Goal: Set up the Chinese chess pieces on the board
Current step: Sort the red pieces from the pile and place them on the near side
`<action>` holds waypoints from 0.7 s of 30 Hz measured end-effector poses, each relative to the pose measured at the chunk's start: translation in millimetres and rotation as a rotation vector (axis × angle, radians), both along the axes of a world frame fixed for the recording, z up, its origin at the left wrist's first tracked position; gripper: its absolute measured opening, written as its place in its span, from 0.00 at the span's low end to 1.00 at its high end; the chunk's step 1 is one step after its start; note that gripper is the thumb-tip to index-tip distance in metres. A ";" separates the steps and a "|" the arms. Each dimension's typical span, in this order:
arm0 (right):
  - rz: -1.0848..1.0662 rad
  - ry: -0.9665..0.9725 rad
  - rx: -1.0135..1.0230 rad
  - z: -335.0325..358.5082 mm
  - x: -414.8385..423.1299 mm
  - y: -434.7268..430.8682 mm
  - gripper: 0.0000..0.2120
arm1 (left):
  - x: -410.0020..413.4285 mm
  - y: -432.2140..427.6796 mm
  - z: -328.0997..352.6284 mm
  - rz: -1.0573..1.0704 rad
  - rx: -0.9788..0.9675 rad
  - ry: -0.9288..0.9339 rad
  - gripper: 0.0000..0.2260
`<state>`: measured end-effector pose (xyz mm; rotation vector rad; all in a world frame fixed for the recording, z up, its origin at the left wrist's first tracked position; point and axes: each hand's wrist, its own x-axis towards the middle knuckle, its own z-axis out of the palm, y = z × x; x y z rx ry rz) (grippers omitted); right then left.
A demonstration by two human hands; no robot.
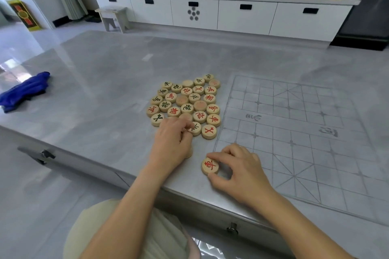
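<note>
Several round wooden chess pieces (185, 102) with red or black characters lie packed together on the grey table, left of the board. The board (299, 132) is a thin grid sheet lying flat at the right, with no pieces on it. My right hand (237, 168) pinches one red-character piece (210, 165) between thumb and fingers, just off the board's near left corner. My left hand (172, 143) rests at the near edge of the cluster, its fingers curled on a black-character piece (195, 128); a piece edge shows under its palm.
A blue cloth (25, 90) lies at the table's far left. The table's front edge (101, 166) runs just below my hands, with a drawer knob (232, 229) under it. White cabinets (210, 12) and a small stool (113, 17) stand beyond the table.
</note>
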<state>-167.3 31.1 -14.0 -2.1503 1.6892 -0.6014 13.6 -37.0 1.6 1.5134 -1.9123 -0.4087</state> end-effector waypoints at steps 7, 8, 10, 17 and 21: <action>-0.050 -0.242 0.189 22.9 -12.6 -21.1 0.26 | 11.1 -3.8 5.2 0.118 0.019 -0.045 0.09; -0.081 -0.222 0.159 23.3 -14.6 -31.3 0.24 | 11.1 -3.6 7.1 0.128 0.027 -0.042 0.09; -0.101 -0.114 0.116 21.3 -13.1 -49.0 0.22 | 11.0 -4.4 7.9 0.123 0.051 -0.049 0.10; -0.064 0.063 0.039 11.0 0.0 -62.8 0.21 | 10.2 2.4 1.8 0.073 0.049 -0.060 0.10; -0.062 0.061 0.017 10.3 -3.4 -60.2 0.18 | 12.1 3.4 -0.1 0.081 0.029 -0.069 0.09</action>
